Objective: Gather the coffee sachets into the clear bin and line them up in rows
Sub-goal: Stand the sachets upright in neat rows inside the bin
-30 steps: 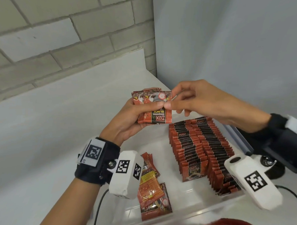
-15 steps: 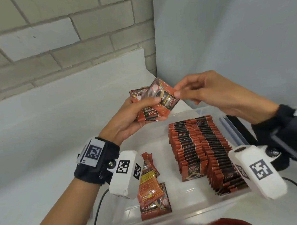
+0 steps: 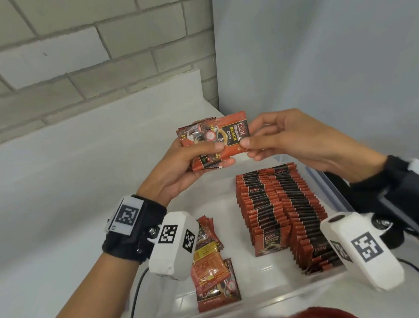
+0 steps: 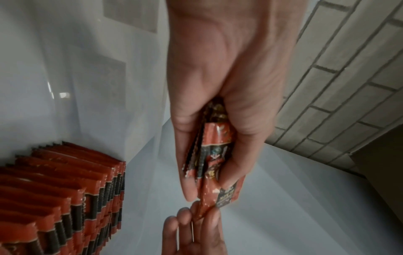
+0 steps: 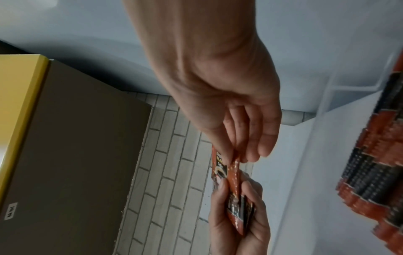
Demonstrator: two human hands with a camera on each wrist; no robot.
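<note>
Together, both hands [image 3: 287,141] on sachets [image 3: 212,142]

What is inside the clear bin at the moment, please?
Inside the clear bin: two upright rows of sachets on its right, and loose sachets on its left, partly covered by the left wrist camera.

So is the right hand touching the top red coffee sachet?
Touching: in the head view the right hand pinches the top red coffee sachet at its edge.
</note>
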